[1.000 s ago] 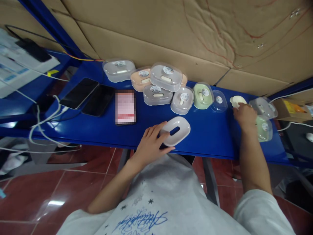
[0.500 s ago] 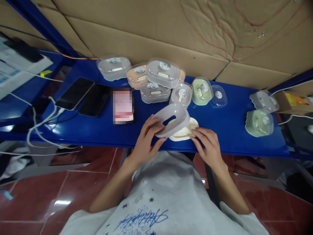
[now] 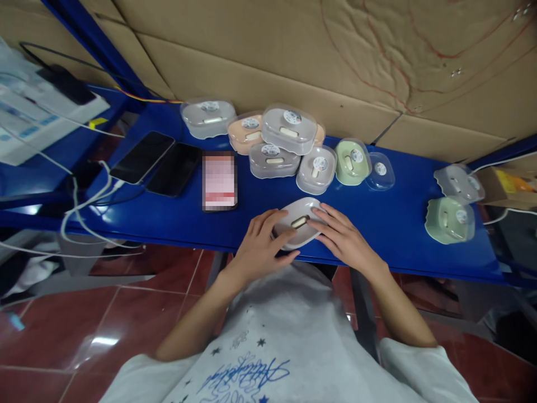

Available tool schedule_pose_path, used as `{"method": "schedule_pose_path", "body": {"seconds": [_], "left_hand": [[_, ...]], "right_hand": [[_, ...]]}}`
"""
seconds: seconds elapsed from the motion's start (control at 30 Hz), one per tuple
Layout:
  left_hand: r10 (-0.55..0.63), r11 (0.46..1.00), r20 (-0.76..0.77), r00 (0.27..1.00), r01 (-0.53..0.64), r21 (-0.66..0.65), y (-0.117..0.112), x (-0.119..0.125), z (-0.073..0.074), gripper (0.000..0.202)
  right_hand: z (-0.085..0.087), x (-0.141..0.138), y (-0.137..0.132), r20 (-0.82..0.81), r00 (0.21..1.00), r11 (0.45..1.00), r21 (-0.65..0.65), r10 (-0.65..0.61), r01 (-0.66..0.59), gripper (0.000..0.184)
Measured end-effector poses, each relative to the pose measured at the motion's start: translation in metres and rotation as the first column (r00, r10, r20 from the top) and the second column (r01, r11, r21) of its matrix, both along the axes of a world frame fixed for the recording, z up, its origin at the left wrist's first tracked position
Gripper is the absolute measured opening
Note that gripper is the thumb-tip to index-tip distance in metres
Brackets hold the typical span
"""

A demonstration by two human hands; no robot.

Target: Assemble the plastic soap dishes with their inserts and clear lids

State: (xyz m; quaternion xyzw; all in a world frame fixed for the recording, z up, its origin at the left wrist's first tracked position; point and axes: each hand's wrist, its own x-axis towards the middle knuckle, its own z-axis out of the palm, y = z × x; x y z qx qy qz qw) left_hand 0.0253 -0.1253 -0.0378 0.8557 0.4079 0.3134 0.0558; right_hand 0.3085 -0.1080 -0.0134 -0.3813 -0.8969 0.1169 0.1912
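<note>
A grey oval soap dish [image 3: 302, 206] rests near the front edge of the blue table, its pale insert [image 3: 299, 222] showing through the slot in the middle. My left hand [image 3: 262, 242] holds its left end, fingers on the rim and thumb at the near side. On the right end, my right hand [image 3: 344, 235] lies with fingers bent over the rim. Most of the cream base is hidden beneath the grey part. Just behind stands a grey dish with a clear lid [image 3: 316, 169].
Several lidded dishes stand along the back, among them a green one [image 3: 351, 162] and a stacked grey one [image 3: 289, 130]. A clear lid [image 3: 380, 171] lies beside them. Phones [image 3: 142, 158] and white cables [image 3: 69, 215] are at left; another green dish [image 3: 450, 220] stands right.
The tilted grey dish in my left hand has come down over the cream base. My right hand has moved from the base onto the grey dish's right end.
</note>
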Motion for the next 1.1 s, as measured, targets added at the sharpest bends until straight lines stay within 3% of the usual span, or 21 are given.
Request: {"method": "schedule_pose_path", "body": {"seconds": [0.13, 0.27, 0.33, 0.4, 0.47, 0.53, 0.63, 0.7, 0.77, 0.87, 0.97, 1.1], "left_hand": [[0.012, 0.996, -0.041, 0.999, -0.009, 0.089, 0.001, 0.000, -0.003, 0.027], [-0.067, 0.998, -0.076, 0.995, 0.069, 0.014, 0.003, -0.001, 0.000, 0.024], [-0.072, 0.997, -0.034, 0.997, 0.072, -0.021, 0.004, -0.001, 0.001, 0.024], [-0.061, 0.996, 0.021, 0.998, 0.062, -0.056, 0.005, -0.002, 0.002, 0.025], [-0.052, 0.994, 0.076, 0.996, 0.058, -0.089, 0.006, -0.002, 0.001, 0.027], [-0.049, 0.991, 0.121, 0.991, 0.063, -0.119, 0.008, -0.002, -0.001, 0.031], [-0.051, 0.979, 0.170, 0.984, 0.082, -0.185, 0.009, -0.004, -0.003, 0.036], [-0.058, 0.965, 0.202, 0.978, 0.107, -0.238, 0.009, -0.005, -0.004, 0.035], [-0.069, 0.950, 0.246, 0.967, 0.140, -0.281, 0.009, -0.007, -0.003, 0.032], [-0.056, 0.922, 0.299, 0.953, 0.164, -0.350, 0.012, -0.011, 0.000, 0.036], [-0.032, 0.901, 0.339, 0.940, 0.175, -0.398, 0.015, -0.013, 0.001, 0.058], [-0.016, 0.889, 0.378, 0.926, 0.186, -0.419, 0.017, -0.013, -0.002, 0.082]], "right_hand": [[-0.001, -0.008, 0.002, -0.019, 0.998, 0.998, -0.006, 0.057, -0.057, 0.041], [0.000, -0.007, -0.003, 0.018, 0.999, 0.999, -0.003, 0.049, -0.049, 0.039], [0.005, 0.008, 0.004, 0.027, 1.000, 1.000, 0.030, -0.008, 0.007, 0.038], [0.010, 0.033, 0.020, -0.004, 0.983, 0.976, 0.113, -0.186, 0.185, 0.039], [0.013, 0.063, 0.043, -0.041, 0.898, 0.879, 0.189, -0.438, 0.438, 0.045], [0.012, 0.091, 0.064, 0.027, 0.788, 0.773, 0.217, -0.615, 0.596, 0.056], [0.004, 0.119, 0.081, 0.167, 0.620, 0.642, 0.189, -0.767, 0.743, 0.072], [-0.001, 0.128, 0.078, 0.160, 0.528, 0.549, 0.150, -0.834, 0.822, 0.078], [-0.005, 0.130, 0.064, 0.068, 0.517, 0.521, 0.111, -0.854, 0.846, 0.076], [-0.007, 0.118, 0.029, -0.165, 0.599, 0.601, 0.040, -0.784, 0.798, 0.066], [-0.008, 0.083, -0.010, -0.316, 0.699, 0.719, 0.071, -0.642, 0.692, 0.053], [-0.006, 0.026, -0.037, -0.206, 0.943, 0.954, 0.089, -0.262, 0.285, 0.058]]}}
